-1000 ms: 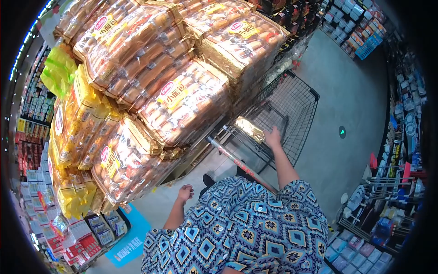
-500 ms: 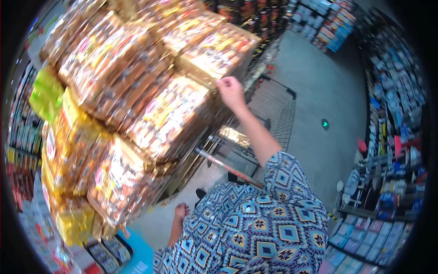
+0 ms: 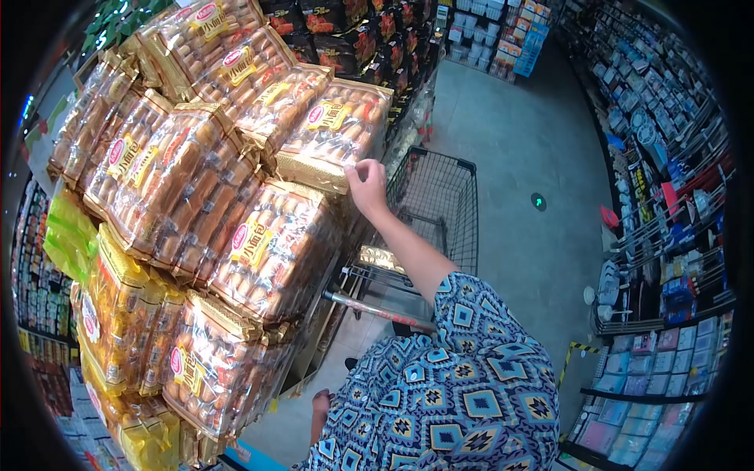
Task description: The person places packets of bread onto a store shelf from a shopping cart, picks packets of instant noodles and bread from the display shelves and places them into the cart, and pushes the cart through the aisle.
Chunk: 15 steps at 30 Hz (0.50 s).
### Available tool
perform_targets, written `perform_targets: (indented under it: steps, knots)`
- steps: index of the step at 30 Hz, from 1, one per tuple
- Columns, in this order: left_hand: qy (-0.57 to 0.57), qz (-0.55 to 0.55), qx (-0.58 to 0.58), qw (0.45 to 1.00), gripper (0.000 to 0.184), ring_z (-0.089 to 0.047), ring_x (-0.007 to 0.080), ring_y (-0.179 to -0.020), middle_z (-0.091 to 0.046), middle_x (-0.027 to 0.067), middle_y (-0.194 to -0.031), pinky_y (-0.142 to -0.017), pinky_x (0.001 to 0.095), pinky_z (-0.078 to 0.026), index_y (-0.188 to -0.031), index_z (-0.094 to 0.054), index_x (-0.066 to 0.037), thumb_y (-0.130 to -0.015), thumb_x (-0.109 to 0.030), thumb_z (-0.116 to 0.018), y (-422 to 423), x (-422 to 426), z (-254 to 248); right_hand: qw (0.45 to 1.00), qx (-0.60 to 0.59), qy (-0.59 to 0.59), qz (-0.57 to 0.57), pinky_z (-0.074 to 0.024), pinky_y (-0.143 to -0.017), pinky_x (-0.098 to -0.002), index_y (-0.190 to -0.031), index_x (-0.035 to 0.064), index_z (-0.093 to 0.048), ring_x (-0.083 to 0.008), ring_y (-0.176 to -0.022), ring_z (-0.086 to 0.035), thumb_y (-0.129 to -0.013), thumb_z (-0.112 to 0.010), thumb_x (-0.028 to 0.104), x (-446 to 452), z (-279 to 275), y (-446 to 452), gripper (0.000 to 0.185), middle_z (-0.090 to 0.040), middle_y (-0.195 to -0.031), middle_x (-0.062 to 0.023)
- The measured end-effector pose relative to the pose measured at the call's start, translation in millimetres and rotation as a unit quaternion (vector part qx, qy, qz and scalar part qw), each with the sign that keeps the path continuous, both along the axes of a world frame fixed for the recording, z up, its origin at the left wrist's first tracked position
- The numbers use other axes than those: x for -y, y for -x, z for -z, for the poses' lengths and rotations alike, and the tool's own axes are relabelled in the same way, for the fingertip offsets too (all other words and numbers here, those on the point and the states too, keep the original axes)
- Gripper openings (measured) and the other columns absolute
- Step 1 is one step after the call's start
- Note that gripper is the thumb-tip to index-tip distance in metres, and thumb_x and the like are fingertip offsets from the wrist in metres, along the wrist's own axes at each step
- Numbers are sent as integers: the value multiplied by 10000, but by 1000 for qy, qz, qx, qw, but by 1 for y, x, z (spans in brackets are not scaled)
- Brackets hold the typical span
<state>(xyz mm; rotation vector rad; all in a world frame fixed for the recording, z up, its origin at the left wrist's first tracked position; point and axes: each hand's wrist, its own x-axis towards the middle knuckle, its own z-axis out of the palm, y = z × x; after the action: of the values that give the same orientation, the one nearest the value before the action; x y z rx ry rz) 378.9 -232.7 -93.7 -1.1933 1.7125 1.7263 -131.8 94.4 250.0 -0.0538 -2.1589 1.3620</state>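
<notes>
My right hand (image 3: 367, 188) is raised at the stacked display, its thumb and fingers pinched at the lower corner of a bread pack (image 3: 334, 122). This pack is clear plastic with gold edging and a yellow label, and small rolls show through it. Just below lies another bread pack (image 3: 271, 243) of the same kind. My left hand (image 3: 320, 404) hangs low beside my patterned shirt, partly hidden, and its fingers are hard to make out. Beyond my right forearm stands a wire shopping cart (image 3: 440, 196), with its handle (image 3: 377, 308) in front of me.
Yellow-wrapped packs (image 3: 118, 322) and a green bag (image 3: 69, 235) fill the stack's left side. Black packages (image 3: 345, 39) stand behind it. Grey floor (image 3: 503, 141) runs between the cart and the shelves (image 3: 667, 180) on the right. A gold item (image 3: 381, 257) shows at the cart.
The view has shifted and sharpened, with the stack now lower and further left in it. My right hand stays at the same pack's corner. My left hand is now more hidden by the shirt.
</notes>
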Motion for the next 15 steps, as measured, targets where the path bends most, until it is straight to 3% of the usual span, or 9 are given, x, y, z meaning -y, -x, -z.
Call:
perform_targets:
  steps: [2,3,4,7,10,11,12,14,15]
  knots:
    - [-4,4,74,997,326,-629,214,-742,-650,142,-952,-654,332,-513,-1146,-553,-5,-891,-198,-493,23,-12,-68,964,101,241,52,-388,-913,-328,-1090,-58,-481,-229,-1082,-491,-800,-679,428,2,-5,13,600,-565,-1067,-164]
    - [43,35,90,994,329,-640,224,-765,-650,146,-952,-651,317,-525,-1160,-535,0,-893,-190,-501,42,-28,-110,932,172,317,12,-428,-884,-353,-1230,-89,-356,-242,-1029,-541,-780,-678,501,-4,-9,17,809,-556,-1089,-181]
    - [44,35,85,995,329,-640,224,-765,-650,146,-952,-651,317,-525,-1160,-535,0,-893,-190,-501,44,-30,-109,933,167,318,12,-428,-884,-353,-1230,-89,-356,-242,-1029,-541,-780,-678,501,-8,-12,20,809,-556,-1089,-181]
    - [47,63,45,996,311,-639,233,-776,-646,147,-936,-655,328,-540,-1136,-544,-2,-909,-214,-519,45,-25,-92,840,259,455,-140,-507,-733,-392,-1224,-74,-416,-234,-850,-634,-796,-705,371,-13,-19,36,682,-600,-1050,-162]
    - [50,80,32,995,306,-640,235,-776,-644,147,-938,-665,323,-539,-1132,-544,4,-908,-204,-525,46,-27,-87,823,255,484,-153,-522,-728,-370,-1172,-78,-494,-234,-871,-650,-802,-701,280,-15,-34,32,555,-633,-1022,-160]
    - [-51,-43,14,998,297,-645,236,-797,-640,142,-935,-674,315,-538,-1118,-549,11,-904,-195,-530,26,-9,-2,813,232,514,-142,-533,-744,-363,-1125,-75,-550,-240,-894,-657,-806,-682,227,-15,-31,35,458,-644,-1025,-162]
    - [-52,-44,11,998,297,-645,236,-797,-640,142,-935,-674,315,-538,-1118,-549,11,-904,-195,-530,18,-8,11,814,230,513,-145,-533,-744,-363,-1125,-75,-550,-240,-894,-657,-806,-682,227,-16,-30,33,458,-644,-1025,-162]
    - [-65,-62,-15,996,301,-650,239,-824,-637,138,-940,-693,313,-535,-1111,-550,36,-896,-173,-530,17,-8,19,760,202,589,-186,-532,-781,-352,-1133,-94,-539,-242,-899,-656,-814,-664,196,-21,-26,22,449,-640,-1037,-162]
    - [-88,23,35,995,313,-654,240,-843,-637,135,-954,-709,318,-530,-1117,-546,67,-890,-148,-523,22,5,-6,739,204,608,-206,-530,-807,-361,-1130,-103,-533,-241,-914,-652,-824,-652,183,-23,-14,21,435,-636,-1045,-169]
